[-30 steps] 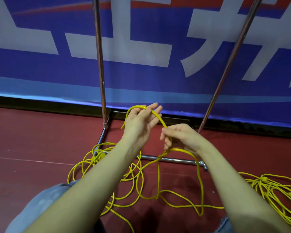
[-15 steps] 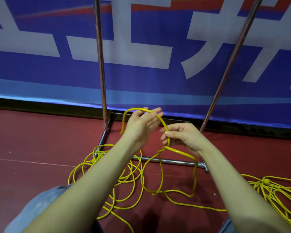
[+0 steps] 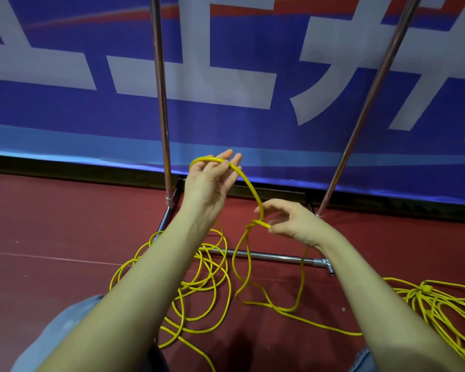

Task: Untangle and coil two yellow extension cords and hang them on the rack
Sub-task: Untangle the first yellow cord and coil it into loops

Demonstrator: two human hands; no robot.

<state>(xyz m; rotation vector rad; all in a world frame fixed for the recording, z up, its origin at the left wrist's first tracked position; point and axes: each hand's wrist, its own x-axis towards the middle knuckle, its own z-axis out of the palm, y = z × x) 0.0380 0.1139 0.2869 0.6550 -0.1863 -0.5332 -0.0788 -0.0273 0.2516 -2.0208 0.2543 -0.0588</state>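
Observation:
A yellow extension cord (image 3: 249,187) arcs between both hands above the red floor. My left hand (image 3: 210,183) is raised, fingers spread, with a loop of the cord draped over them. Lower and to the right, my right hand (image 3: 290,221) pinches the cord where two strands cross. From there the cord drops into loose loops (image 3: 207,285) on the floor under my left forearm. A second yellow cord (image 3: 440,310) lies in a tangled heap at the right edge. The metal rack (image 3: 274,256) stands just beyond my hands.
The rack's two chrome uprights (image 3: 160,98) rise in front of a blue banner (image 3: 65,108) with large white characters. Its base bar lies across the red floor (image 3: 51,224). My knees in blue jeans (image 3: 65,331) show at the bottom.
My left hand has risen and opened its fingers, carrying the loop higher. My right hand has shifted right and lower, pinching the crossing. The floor loops have been pulled tighter.

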